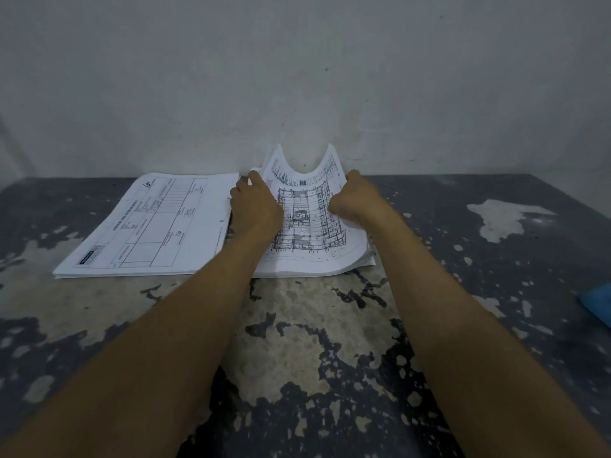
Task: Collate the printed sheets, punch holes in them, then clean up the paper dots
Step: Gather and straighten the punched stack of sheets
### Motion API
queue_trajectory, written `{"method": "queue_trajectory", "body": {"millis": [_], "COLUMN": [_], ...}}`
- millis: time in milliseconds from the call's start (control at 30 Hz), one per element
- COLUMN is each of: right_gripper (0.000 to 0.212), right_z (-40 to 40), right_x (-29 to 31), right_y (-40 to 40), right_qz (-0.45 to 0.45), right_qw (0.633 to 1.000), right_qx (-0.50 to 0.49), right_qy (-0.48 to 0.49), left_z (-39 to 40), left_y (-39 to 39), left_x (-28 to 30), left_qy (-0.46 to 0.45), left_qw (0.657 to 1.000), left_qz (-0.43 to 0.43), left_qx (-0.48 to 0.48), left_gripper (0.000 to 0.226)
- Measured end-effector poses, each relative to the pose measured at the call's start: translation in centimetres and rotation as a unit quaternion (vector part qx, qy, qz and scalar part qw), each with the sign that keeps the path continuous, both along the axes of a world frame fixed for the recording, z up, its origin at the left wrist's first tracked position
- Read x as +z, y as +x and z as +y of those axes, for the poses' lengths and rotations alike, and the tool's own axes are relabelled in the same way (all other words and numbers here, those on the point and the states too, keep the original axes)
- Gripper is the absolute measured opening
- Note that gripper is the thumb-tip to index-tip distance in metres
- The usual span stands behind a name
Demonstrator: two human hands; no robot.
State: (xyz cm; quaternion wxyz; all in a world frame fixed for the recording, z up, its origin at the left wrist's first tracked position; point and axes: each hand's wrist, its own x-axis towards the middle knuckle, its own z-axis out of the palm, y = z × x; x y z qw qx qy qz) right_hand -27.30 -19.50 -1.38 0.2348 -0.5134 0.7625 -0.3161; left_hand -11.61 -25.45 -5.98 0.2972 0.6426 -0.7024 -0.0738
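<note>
Two stacks of printed sheets lie side by side at the far edge of the table, against the wall. The left stack [148, 226] lies flat, with a form of ruled boxes on top. The right stack [307, 223] shows a floor-plan drawing. My left hand [256, 206] grips its left edge and my right hand [355, 201] grips its right edge. Both sides are squeezed inward, so the far end of the sheets curls up into a U. No hole punch and no paper dots are in view.
The table top [297, 325] is dark grey with worn, pale patches. A plain white wall [297, 77] rises just behind the stacks. A blue object [598, 302] pokes in at the right edge of the frame.
</note>
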Motion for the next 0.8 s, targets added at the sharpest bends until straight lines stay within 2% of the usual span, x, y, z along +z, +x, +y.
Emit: {"method": "queue_trajectory", "body": {"millis": [133, 267, 333, 467, 567, 700, 800], "right_gripper": [0.053, 0.061, 0.058, 0.052, 0.038, 0.032, 0.04], "right_z": [0.0, 0.2, 0.2, 0.3, 0.4, 0.6, 0.8], "right_x": [0.0, -0.1, 0.2, 0.9, 1.0, 0.9, 0.8], "right_y": [0.2, 0.8, 0.6, -0.7, -1.3, -1.5, -1.4], "right_qz": [-0.012, 0.093, 0.104, 0.038, -0.035, -0.119, -0.159], "right_qw": [1.0, 0.995, 0.994, 0.999, 0.999, 0.993, 0.987], "right_qx": [-0.009, -0.018, -0.012, -0.009, -0.005, -0.012, -0.007], "right_qy": [-0.007, 0.025, 0.026, 0.032, 0.015, 0.007, 0.016], "left_z": [0.1, 0.0, 0.0, 0.3, 0.4, 0.4, 0.3], "left_y": [0.0, 0.2, 0.3, 0.1, 0.0, -0.2, -0.3], "left_x": [0.0, 0.0, 0.1, 0.1, 0.0, -0.1, -0.2], "left_qy": [-0.018, -0.027, -0.035, -0.053, -0.059, -0.052, -0.047], "left_qw": [1.0, 0.999, 0.998, 0.996, 0.995, 0.995, 0.996], "left_qz": [-0.018, -0.008, -0.003, -0.021, -0.04, -0.059, -0.06], "left_qx": [-0.016, -0.039, -0.051, -0.073, -0.074, -0.056, -0.042], "left_gripper": [0.063, 0.061, 0.055, 0.048, 0.05, 0.056, 0.055]}}
